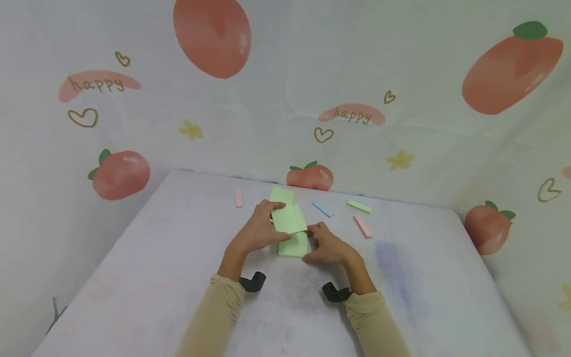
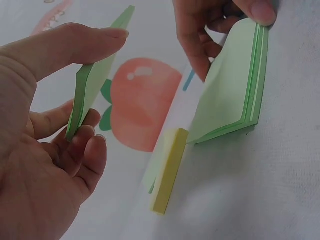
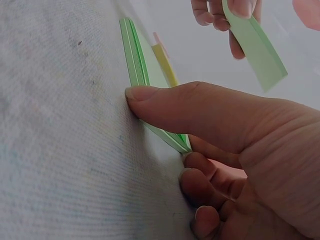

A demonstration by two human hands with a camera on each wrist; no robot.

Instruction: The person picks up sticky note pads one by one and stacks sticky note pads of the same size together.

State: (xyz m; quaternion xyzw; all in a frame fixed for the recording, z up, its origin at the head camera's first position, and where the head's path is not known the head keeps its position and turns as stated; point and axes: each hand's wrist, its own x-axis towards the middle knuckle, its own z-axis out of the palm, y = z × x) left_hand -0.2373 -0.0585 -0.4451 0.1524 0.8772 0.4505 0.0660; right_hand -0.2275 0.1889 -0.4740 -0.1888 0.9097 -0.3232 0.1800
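My left hand [image 1: 257,229] pinches a light green sticky note pad [image 1: 289,219] between thumb and fingers, raised above the table. In the left wrist view this pad [image 2: 92,82] is tilted, seen nearly edge-on. Lower down, a stack of green sticky note pads [image 1: 293,246] lies on the table, partly covered by the raised pad in the head view. My right hand [image 1: 331,246] grips the stack's right side, with the thumb [image 3: 165,105] on its near edge and the fingers around the far corner. Layered edges of the stack [image 3: 132,55] show in the right wrist view.
Another green pad [image 1: 282,194] lies behind the raised one, near a yellow strip block [image 2: 170,172]. A pink block [image 1: 238,197] is at the left. Toward the right lie a blue block [image 1: 322,208], a green block [image 1: 359,206] and a pink block [image 1: 363,226]. A printed curtain [image 1: 267,124] hangs behind the table.
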